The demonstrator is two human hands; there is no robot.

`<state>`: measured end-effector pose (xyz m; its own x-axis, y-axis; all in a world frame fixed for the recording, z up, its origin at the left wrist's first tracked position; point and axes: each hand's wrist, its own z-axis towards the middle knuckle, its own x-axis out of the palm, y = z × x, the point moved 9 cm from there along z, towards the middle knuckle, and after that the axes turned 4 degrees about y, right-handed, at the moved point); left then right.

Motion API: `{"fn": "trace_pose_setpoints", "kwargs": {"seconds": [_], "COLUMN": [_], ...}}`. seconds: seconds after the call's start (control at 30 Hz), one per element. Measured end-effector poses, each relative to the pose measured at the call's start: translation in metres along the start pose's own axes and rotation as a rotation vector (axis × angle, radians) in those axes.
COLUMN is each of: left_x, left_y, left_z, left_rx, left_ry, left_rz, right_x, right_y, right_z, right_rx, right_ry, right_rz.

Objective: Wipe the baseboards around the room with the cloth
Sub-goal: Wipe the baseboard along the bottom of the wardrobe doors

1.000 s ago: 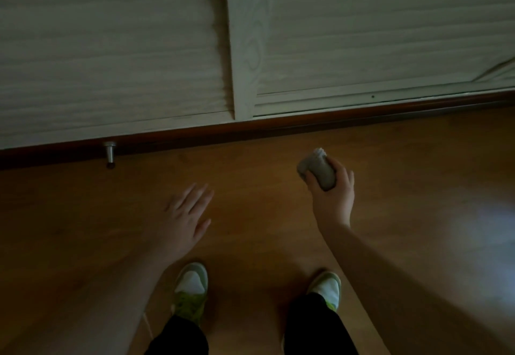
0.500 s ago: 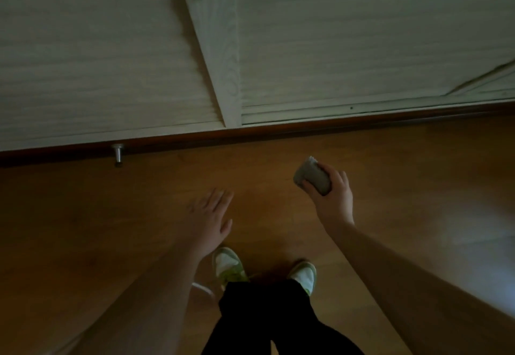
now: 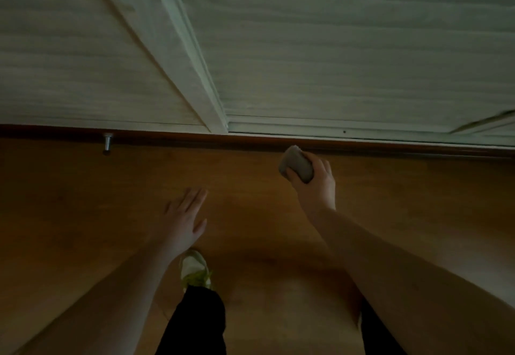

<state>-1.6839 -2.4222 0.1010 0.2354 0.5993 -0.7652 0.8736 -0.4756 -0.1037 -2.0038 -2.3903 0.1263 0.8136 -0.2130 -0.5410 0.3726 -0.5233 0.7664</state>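
The right hand (image 3: 313, 184) is grasping a wadded grey cloth (image 3: 296, 163) right of centre in the frame, its fingers curling round the bundle. The cloth's upper tip is lying just beside the dark reddish baseboard (image 3: 250, 142), which is running across the middle of the frame; contact cannot be told. The left hand (image 3: 182, 219) is hovering released, fingers straight, over the wooden floor (image 3: 83, 201) at lower centre. A metal doorstop (image 3: 107, 143) is sticking out at upper left.
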Motion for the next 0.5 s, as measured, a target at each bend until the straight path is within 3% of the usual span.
{"fn": "trace_pose_setpoints", "kwargs": {"seconds": [0.2,0.5], "left_x": [0.060,0.186], "left_y": [-0.063,-0.149], "left_z": [0.071,0.201], "left_rx": [-0.086,0.132], "left_ry": [0.012,0.002], "left_rz": [-0.075,-0.049], "right_x": [-0.019,0.081], "right_y": [-0.090,-0.187], "right_z": [0.022,0.101], "right_rx": [-0.105,-0.237], "right_ry": [0.026,0.041], "right_rz": [-0.052,-0.046]}}
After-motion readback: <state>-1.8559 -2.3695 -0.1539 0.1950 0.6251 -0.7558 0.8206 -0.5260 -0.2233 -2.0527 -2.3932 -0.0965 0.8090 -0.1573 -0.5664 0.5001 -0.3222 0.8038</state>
